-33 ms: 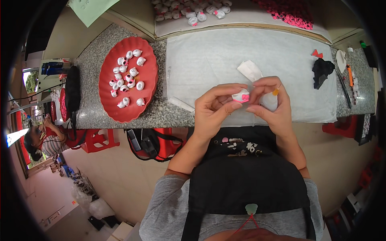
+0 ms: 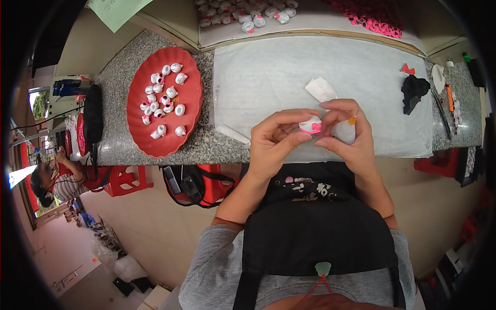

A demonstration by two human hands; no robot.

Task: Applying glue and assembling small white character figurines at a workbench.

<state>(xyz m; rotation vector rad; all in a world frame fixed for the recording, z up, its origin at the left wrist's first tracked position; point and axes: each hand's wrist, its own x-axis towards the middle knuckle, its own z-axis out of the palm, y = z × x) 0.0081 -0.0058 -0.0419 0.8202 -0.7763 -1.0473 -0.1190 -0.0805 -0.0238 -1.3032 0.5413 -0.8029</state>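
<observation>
My left hand (image 2: pixel 281 135) pinches a small white figurine head (image 2: pixel 308 125) with pink trim between thumb and fingertips, above the covered worktop. Close beside it, my right hand (image 2: pixel 356 135) is curled around a small translucent squeeze bottle (image 2: pixel 345 132) with an orange tip (image 2: pixel 352 121). The right thumb and fingertips come near the pink side of the head; whether they touch it I cannot tell. Just beyond the hands lies a folded white tissue (image 2: pixel 321 90). To the left, a red scalloped tray (image 2: pixel 192 103) carries several similar white heads.
White sheeting (image 2: pixel 268 72) covers the worktop. At the right lie a black cloth (image 2: pixel 415 93), red scraps (image 2: pixel 407 69) and an orange-handled tool (image 2: pixel 449 97). A shelf behind holds white pieces (image 2: pixel 258 21) and pink pieces (image 2: pixel 374 26). Another person (image 2: pixel 67 183) sits far left.
My right hand and the bottle have shifted very slightly down and to the left. The white head in my left hand has barely moved.
</observation>
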